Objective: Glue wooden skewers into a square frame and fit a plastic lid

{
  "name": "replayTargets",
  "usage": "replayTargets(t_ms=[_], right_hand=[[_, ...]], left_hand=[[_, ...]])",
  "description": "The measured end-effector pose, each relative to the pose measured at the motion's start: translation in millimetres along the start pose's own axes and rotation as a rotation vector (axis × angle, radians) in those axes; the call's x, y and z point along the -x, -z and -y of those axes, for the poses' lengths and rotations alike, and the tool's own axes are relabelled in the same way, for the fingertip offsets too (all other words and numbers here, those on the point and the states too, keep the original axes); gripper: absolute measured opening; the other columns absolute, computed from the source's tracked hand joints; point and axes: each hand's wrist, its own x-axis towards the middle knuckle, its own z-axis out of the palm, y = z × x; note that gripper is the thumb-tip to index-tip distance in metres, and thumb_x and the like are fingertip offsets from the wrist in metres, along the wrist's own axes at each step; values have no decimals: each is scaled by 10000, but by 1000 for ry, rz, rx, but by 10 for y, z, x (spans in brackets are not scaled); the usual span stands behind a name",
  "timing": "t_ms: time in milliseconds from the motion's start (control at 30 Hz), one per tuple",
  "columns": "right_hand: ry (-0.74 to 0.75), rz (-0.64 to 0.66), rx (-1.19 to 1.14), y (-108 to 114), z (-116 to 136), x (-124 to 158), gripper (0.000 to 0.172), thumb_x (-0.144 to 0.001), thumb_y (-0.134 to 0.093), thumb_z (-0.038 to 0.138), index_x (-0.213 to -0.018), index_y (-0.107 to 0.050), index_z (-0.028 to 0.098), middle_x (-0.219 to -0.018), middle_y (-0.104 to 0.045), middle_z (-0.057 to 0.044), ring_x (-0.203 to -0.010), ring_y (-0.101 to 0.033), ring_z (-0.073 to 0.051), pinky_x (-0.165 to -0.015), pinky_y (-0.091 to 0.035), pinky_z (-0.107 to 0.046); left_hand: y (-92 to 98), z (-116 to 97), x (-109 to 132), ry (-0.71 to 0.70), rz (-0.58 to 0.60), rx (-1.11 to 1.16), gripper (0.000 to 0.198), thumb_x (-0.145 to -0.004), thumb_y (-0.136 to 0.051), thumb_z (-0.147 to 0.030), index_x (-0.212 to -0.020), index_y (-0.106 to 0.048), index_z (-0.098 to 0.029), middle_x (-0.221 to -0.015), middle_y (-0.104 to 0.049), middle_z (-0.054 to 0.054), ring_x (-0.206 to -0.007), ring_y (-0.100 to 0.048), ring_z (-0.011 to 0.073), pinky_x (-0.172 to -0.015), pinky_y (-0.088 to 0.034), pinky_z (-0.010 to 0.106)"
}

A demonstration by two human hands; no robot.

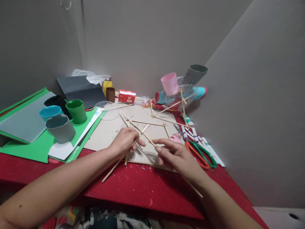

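My left hand [125,141] is closed around thin wooden sticks [137,125] that cross over a beige board [107,132]. My right hand [173,154] pinches the end of one of these sticks near the board's front edge, fingers curled. A frame of joined sticks [166,111] rises at the back right, toward a pink cup [169,83].
Paper cups in green [76,110], blue [50,112] and grey [60,128] stand on green and grey sheets at the left. Scissors [201,155] and markers [202,143] lie at the right. A red box [127,96], clear lid [106,109] and rolls sit at the back on the red table [143,187].
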Motion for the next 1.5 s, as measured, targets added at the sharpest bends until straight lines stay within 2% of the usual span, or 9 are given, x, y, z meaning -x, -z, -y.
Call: replayTargets(t_ms=[400, 567, 767, 900, 967, 1067, 1267, 1400, 1500], right_hand=[[87, 23, 128, 8, -77, -49, 458, -853, -542, 442, -1158, -586, 103, -498, -503, 55, -398, -318, -62, -384, -226, -194], [130, -24, 207, -5, -104, -50, 422, -860, -538, 406, -1132, -603, 90, -508, -510, 45, -420, -356, -75, -395, -251, -202], [198, -87, 301, -14, -174, -49, 385, -865, -534, 366, -1104, -652, 88, -525, -508, 38, -456, -405, -88, -439, -309, -212], [205, -100, 332, -11, -198, -43, 400, -867, -531, 370, -1111, -676, 89, -513, -493, 40, -445, -389, -89, -428, -306, -215], [223, -116, 355, -15, -192, -36, 393, -864, -528, 361, -1102, -694, 95, -521, -529, 25, -446, -402, -93, -428, -316, -219], [281, -158, 410, -31, -168, -25, 360, -846, -532, 325, -1060, -729, 114, -621, -650, -27, -499, -498, -120, -467, -387, -235], [344, -186, 440, -74, -157, -14, 335, -831, -532, 280, -1056, -742, 146, -839, -759, -83, -677, -664, -192, -624, -529, -294], [321, -166, 430, -96, -153, -21, 333, -834, -528, 273, -1062, -742, 161, -968, -756, -97, -798, -690, -220, -723, -545, -325], [286, -144, 420, -94, -127, -33, 334, -830, -526, 282, -1047, -749, 160, -976, -753, -96, -791, -677, -226, -714, -530, -332]], left_hand=[[-3, 30, 4, 18, 20, -23, 109, -706, -455, -141, -601, -472, -168, -587, -671, 68, -297, -320, 52, -316, -234, 193], [-5, 43, -15, 25, 24, -11, 102, -699, -456, -129, -608, -472, -174, -526, -633, 39, -303, -319, 61, -313, -229, 189], [-14, 19, 3, 24, 17, -21, 129, -678, -435, -87, -579, -454, -169, -544, -639, 43, -306, -309, 47, -326, -208, 185], [-31, -19, 28, 15, 3, -28, 136, -681, -423, -64, -600, -450, -169, -573, -653, 45, -309, -313, 47, -331, -192, 191], [-38, -36, 34, 15, 2, -39, 142, -688, -420, -56, -608, -457, -167, -578, -658, 49, -310, -317, 49, -334, -191, 196], [-45, -63, 49, 23, -3, -55, 164, -694, -412, -40, -595, -462, -162, -537, -629, 33, -304, -303, 48, -333, -179, 205], [-78, -101, 108, 48, 11, -116, 219, -694, -415, -32, -525, -501, -142, -342, -412, -39, -290, -267, 58, -334, -154, 215], [-89, -80, 109, 90, 35, -142, 238, -701, -413, -60, -513, -542, -128, -331, -399, -29, -290, -247, 61, -344, -144, 227], [-76, -54, 80, 111, 18, -139, 209, -674, -420, -66, -524, -553, -125, -343, -414, -23, -295, -244, 59, -350, -143, 231]])
